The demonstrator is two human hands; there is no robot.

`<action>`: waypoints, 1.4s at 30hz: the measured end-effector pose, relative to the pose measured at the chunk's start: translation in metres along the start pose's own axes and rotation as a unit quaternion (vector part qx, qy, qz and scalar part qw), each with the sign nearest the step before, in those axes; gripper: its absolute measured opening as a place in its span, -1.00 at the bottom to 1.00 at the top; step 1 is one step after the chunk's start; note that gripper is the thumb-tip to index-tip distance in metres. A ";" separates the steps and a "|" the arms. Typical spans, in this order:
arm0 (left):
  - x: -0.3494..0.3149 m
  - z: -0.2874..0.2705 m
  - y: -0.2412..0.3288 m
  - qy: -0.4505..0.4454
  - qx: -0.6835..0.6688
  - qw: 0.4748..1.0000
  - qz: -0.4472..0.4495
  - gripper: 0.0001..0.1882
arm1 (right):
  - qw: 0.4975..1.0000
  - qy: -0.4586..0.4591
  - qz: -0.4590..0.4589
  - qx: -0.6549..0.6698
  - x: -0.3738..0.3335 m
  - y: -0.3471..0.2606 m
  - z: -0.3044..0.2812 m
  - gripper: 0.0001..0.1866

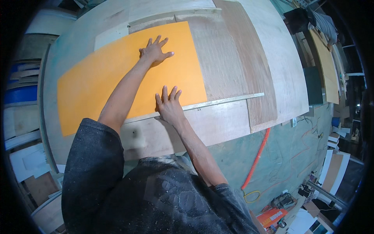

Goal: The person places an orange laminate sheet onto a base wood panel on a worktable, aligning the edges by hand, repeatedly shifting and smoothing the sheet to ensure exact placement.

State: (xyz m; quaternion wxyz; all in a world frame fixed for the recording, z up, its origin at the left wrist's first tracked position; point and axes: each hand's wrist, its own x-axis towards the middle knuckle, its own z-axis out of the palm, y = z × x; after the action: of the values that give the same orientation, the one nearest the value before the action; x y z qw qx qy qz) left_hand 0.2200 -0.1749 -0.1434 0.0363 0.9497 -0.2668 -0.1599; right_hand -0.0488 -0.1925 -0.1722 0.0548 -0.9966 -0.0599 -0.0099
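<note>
A large orange sheet (103,74) lies flat over boards on the workbench. My left hand (154,52) rests on its far part with the fingers spread. Nearer to me, my right hand (169,107) lies on the sheet's near edge, fingers stretched out and apart. Beside that hand a thin wooden strip (226,100) runs along the near edge and sticks out to the right beyond the sheet. Another long strip (198,11) lies behind the sheet at the far side. Neither hand grips anything.
Brownish wood panels (218,58) lie right of the sheet on the pale workbench top (280,66). A coiled red air hose (257,158) hangs from the bench's near right edge to the green floor (230,156). Stacked boards (327,66) and another person (325,25) are at the far right.
</note>
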 end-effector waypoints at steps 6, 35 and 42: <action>0.057 -0.022 -0.009 0.020 0.025 0.999 0.006 0.00 | 0.997 0.063 0.009 -0.037 0.055 0.025 0.018 0.00; 0.218 -0.022 -0.078 0.086 0.020 0.996 -0.021 -0.06 | 0.996 -0.042 0.063 0.055 0.210 0.073 0.009 0.12; 0.222 -0.010 -0.080 0.106 0.000 0.994 -0.024 0.00 | 0.993 -0.069 0.072 0.063 0.204 0.076 0.008 0.13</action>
State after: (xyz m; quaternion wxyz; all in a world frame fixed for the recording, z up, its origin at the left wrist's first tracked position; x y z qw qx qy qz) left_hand 0.4421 -0.2222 -0.2095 0.0609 0.9674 -0.2385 -0.0592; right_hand 0.1630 -0.2425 -0.1832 0.1133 -0.9913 0.0077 0.0666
